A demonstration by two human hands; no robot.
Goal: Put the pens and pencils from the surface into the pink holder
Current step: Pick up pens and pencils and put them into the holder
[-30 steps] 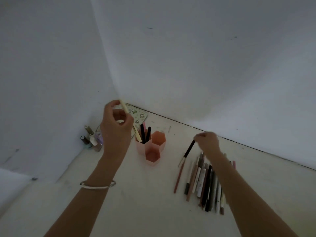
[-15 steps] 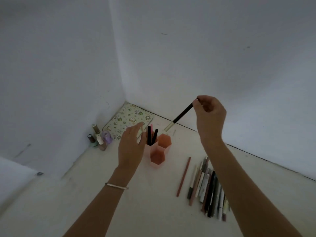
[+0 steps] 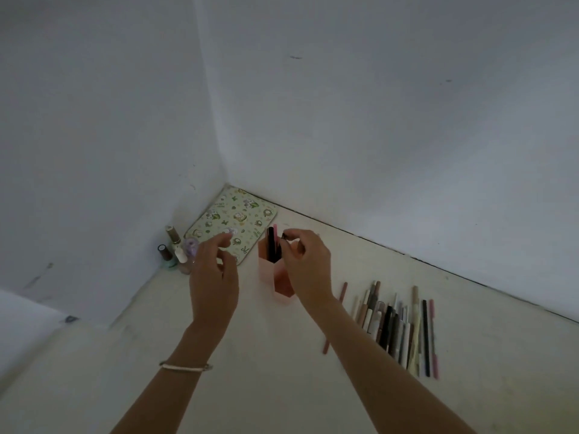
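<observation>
The pink holder [image 3: 266, 270], made of hexagonal cells, stands on the pale surface near the wall corner. A few dark and pink pens [image 3: 271, 245] stick up from its back cell. My right hand [image 3: 305, 264] hovers right over the holder and pinches the top end of a black pen [image 3: 284, 237] that points down into it; most of that pen is hidden by my fingers. My left hand [image 3: 214, 270] floats just left of the holder, fingers relaxed and holding nothing. A row of several pens and pencils [image 3: 394, 327] lies on the surface to the right.
A patterned notebook [image 3: 233, 222] lies flat in the corner behind the holder. A few nail polish bottles [image 3: 175, 252] stand against the left wall. White walls close the left and far sides. One reddish pencil [image 3: 343, 292] lies apart from the row.
My right hand has come down from high up to the holder's top with the black pen. My left hand, having let its pale pencil go, stays beside the holder.
</observation>
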